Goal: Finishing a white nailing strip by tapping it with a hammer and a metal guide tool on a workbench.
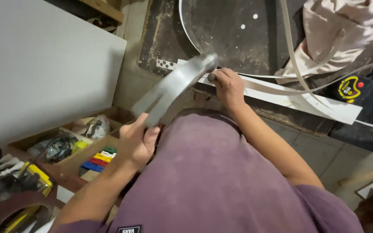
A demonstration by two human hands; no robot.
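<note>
From my feed, the left hand is raised in front of the purple shirt, fingers wrapped round the lower end of a blurry grey metal bar that slants up toward the dark workbench. The right hand sits at the bench's near edge, forearm stretched forward, fingers curled shut and pressing on a white strip lying along that edge. The bar's top end is just beside that hand. A yellow tape measure sits at the bench's right end.
</note>
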